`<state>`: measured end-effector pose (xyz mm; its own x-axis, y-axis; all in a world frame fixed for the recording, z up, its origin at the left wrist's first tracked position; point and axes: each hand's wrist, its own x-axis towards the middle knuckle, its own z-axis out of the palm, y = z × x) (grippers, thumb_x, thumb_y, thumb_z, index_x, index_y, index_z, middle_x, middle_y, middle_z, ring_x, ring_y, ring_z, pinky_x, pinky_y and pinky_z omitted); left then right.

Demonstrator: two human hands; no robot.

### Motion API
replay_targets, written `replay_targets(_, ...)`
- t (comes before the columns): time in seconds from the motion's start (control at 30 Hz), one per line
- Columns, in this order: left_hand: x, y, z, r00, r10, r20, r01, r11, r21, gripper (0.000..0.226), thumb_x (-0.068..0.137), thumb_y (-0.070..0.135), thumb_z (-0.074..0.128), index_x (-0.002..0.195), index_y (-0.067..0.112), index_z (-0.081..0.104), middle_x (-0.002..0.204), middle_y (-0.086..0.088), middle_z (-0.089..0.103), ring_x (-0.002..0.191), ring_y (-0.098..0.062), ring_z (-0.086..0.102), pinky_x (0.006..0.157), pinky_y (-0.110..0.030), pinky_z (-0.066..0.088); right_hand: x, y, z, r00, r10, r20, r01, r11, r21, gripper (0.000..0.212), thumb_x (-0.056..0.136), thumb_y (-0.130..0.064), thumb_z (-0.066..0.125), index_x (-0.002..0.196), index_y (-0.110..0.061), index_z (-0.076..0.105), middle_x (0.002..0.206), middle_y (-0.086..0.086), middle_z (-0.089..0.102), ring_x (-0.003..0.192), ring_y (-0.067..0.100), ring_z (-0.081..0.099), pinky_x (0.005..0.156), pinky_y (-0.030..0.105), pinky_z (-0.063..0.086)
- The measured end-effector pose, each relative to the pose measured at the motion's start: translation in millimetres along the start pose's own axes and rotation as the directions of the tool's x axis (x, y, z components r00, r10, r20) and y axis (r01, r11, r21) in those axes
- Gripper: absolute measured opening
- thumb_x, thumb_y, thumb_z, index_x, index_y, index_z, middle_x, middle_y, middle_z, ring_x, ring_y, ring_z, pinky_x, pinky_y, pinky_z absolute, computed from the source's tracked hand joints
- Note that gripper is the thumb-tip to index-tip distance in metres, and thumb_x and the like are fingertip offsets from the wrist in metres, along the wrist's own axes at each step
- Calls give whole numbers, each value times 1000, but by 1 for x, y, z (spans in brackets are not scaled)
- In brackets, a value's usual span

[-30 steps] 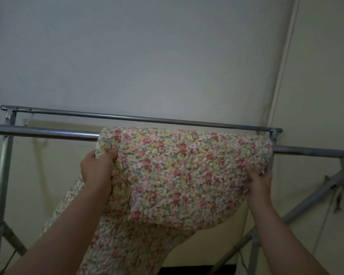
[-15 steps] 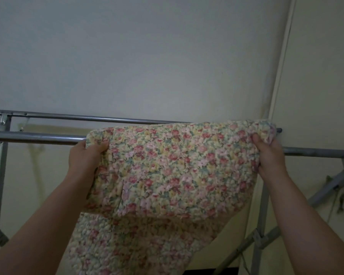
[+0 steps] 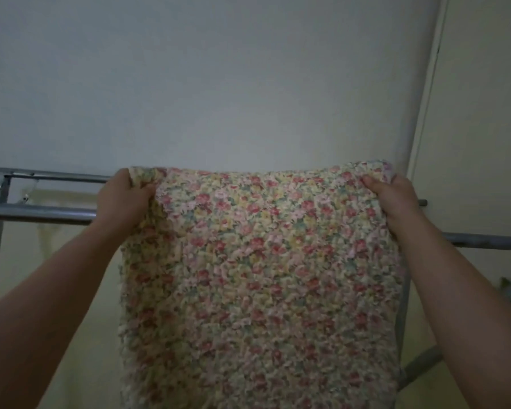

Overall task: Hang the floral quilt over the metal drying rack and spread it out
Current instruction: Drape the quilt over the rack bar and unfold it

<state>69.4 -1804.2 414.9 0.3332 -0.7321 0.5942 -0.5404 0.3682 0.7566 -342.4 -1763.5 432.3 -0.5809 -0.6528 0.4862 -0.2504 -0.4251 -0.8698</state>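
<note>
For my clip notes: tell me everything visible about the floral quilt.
The floral quilt is puffy stitched fabric, cream with small pink, red, yellow and green flowers. It hangs as one broad panel in front of the metal drying rack. The left hand and right hand grip its top corners, held level with the rack's upper rails. Its lower end is out of frame.

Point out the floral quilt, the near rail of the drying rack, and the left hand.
floral quilt (image 3: 260,276): head view, middle of the hanging patterned face.
near rail (image 3: 36,213): head view, bare stretch of the closer bar, left of the quilt.
left hand (image 3: 124,199): head view, back of the hand gripping the quilt's top corner.
</note>
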Motion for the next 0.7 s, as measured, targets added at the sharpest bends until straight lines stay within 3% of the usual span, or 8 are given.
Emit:
replay_targets(0.17,32,26,10,992,79,-99,-81,997,-18,26,83,25,59,95,2,58,94,-15,60,88,-31,56,72,-37,43,26,-8,-7,996,86,14,-86,996,22,43,73,-20,75,110,-4,62,103,14,67,92,28,65,86,41,52)
replay_targets(0.27,45,26,17,996,84,-38,-77,984,164,26,80,21,62,68,3,49,68,-12,51,66,-28,51,56,-31,37,33,-6,-5,983,166,84,-146,967,-207,56,75,-24,75,120,1,55,119,18,61,101,31,60,93,41,47)
replay_targets(0.37,44,5,25,991,-43,124,-5,932,363,28,76,17,61,57,5,45,56,-10,45,55,-25,44,53,-30,34,26,-2,-2,952,292,95,-149,710,-689,64,74,-37,75,119,3,54,105,14,62,86,27,61,67,25,44)
replay_targets(0.43,40,-7,26,977,-103,186,7,891,455,24,77,20,57,60,5,48,62,-11,48,59,-26,43,62,-32,36,18,-2,-1,934,348,83,-115,512,-851,56,75,-42,72,111,-2,59,85,7,58,66,20,54,48,22,36)
replay_targets(0.47,39,-10,25,975,-114,189,10,879,476,23,76,22,55,62,4,49,66,-13,51,61,-27,45,64,-32,36,18,0,-2,935,350,64,-118,474,-873,53,76,-43,71,110,-4,60,87,8,58,64,19,51,46,22,35)
replay_targets(0.57,33,-14,21,990,-101,97,37,858,512,32,77,31,50,74,0,56,83,-19,59,81,-36,56,73,-36,43,17,6,-5,970,239,-37,-155,498,-853,54,76,-40,68,111,1,59,108,18,62,67,23,51,50,26,36)
replay_targets(0.63,24,-14,20,1000,-1,-28,17,822,570,44,82,38,46,83,-2,63,92,-25,63,94,-41,56,81,-42,42,12,5,-7,994,75,-83,-110,505,-856,48,78,-40,65,100,2,61,99,20,64,64,24,51,49,24,33)
replay_targets(0.7,10,-17,18,969,200,-145,-89,829,553,47,86,38,44,84,-3,67,92,-28,64,99,-43,50,82,-45,38,1,4,-11,995,-74,-71,-23,515,-857,39,81,-41,60,79,-3,62,79,16,62,56,22,47,47,25,29)
